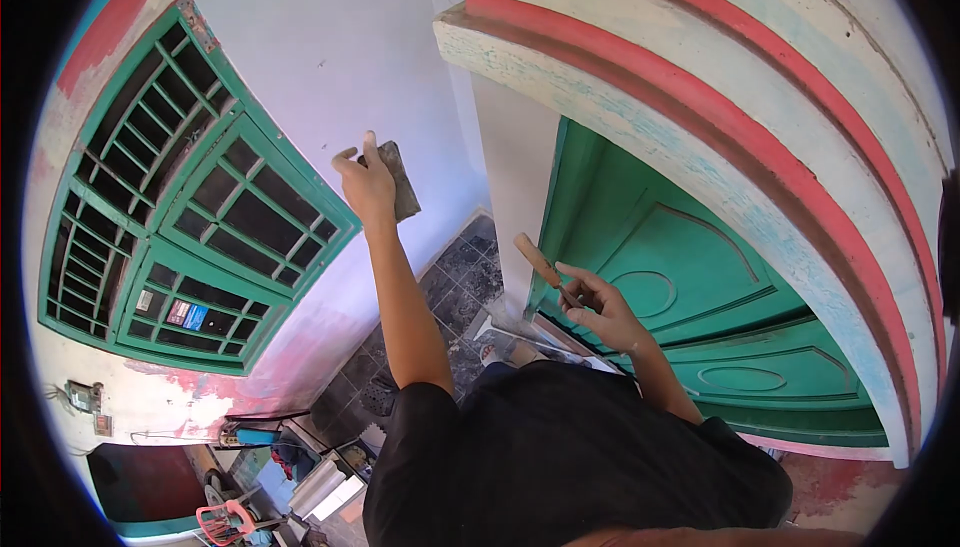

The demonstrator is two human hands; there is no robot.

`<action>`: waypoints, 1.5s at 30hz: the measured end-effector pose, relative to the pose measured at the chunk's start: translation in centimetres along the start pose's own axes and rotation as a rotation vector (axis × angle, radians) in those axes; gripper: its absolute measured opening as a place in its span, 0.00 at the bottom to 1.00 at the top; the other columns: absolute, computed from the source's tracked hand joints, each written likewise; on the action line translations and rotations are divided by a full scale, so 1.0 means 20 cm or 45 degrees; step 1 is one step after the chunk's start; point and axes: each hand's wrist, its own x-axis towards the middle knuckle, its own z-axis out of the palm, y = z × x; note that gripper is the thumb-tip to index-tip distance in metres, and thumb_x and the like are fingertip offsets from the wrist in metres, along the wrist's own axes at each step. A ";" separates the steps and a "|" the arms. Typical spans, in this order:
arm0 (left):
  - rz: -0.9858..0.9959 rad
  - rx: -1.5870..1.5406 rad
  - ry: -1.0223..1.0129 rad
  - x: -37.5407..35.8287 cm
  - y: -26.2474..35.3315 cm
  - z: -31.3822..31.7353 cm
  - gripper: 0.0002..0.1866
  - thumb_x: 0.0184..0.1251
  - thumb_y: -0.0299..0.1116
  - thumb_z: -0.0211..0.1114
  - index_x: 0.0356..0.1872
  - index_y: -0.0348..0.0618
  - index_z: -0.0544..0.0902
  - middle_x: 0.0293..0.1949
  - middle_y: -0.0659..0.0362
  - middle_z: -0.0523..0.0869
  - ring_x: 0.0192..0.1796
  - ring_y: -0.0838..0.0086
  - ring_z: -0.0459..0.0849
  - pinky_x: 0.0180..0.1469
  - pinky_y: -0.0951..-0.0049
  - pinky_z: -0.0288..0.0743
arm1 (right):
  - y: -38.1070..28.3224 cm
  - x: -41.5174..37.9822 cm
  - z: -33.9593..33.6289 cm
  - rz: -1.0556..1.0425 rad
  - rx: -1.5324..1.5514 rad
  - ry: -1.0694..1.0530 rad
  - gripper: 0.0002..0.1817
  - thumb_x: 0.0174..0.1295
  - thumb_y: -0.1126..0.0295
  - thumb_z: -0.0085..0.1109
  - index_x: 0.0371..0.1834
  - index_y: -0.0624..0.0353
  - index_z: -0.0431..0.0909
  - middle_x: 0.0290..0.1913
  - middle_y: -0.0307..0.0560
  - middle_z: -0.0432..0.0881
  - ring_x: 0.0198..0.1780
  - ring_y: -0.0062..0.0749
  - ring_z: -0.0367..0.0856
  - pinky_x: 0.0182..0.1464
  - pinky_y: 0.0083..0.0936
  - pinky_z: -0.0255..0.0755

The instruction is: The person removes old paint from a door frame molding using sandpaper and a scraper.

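Note:
My left hand is raised in front of the pale wall, closed on a dark grey, flat rectangular plate. The plate looks smeared and worn, and its gripped side is partly hidden by my fingers. Lower and to the right, my right hand pinches a hand tool with a wooden handle. That handle points up and left, away from my fingers. The tool's dark metal end runs into my grip, so its blade shape is hard to make out.
A green barred window is on the left wall. To the right are a green panelled door and a curved ledge with red bands. Dark floor tiles lie below; assorted clutter stands at lower left.

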 end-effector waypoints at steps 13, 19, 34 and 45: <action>-0.354 -1.212 -0.504 -0.07 0.16 0.15 0.35 0.70 0.41 0.78 0.64 0.19 0.74 0.50 0.43 0.87 0.44 0.68 0.87 0.45 0.71 0.84 | 0.00 -0.02 -0.02 0.029 0.044 0.073 0.34 0.66 0.81 0.61 0.78 0.55 0.70 0.49 0.40 0.79 0.50 0.23 0.80 0.60 0.27 0.76; -0.012 -1.301 -0.061 -0.13 0.53 0.16 0.23 0.67 0.36 0.80 0.50 0.22 0.85 0.39 0.52 0.90 0.37 0.76 0.86 0.44 0.74 0.82 | 0.00 -0.06 -0.05 0.028 0.044 0.154 0.32 0.68 0.78 0.63 0.77 0.59 0.70 0.49 0.42 0.81 0.51 0.26 0.81 0.59 0.29 0.76; 0.448 -0.998 0.338 -0.31 0.84 0.32 0.14 0.72 0.34 0.74 0.37 0.36 0.77 0.36 0.59 0.83 0.38 0.76 0.79 0.43 0.73 0.77 | 0.05 -0.14 -0.14 0.011 0.114 0.210 0.30 0.67 0.75 0.64 0.74 0.61 0.72 0.48 0.41 0.81 0.49 0.25 0.80 0.56 0.28 0.76; 0.798 -0.828 0.418 -0.42 0.82 0.45 0.14 0.75 0.28 0.67 0.57 0.34 0.89 0.51 0.50 0.92 0.51 0.65 0.85 0.51 0.68 0.79 | 0.10 -0.19 -0.20 0.031 0.175 0.245 0.28 0.67 0.79 0.62 0.72 0.61 0.75 0.49 0.41 0.81 0.53 0.25 0.81 0.61 0.28 0.75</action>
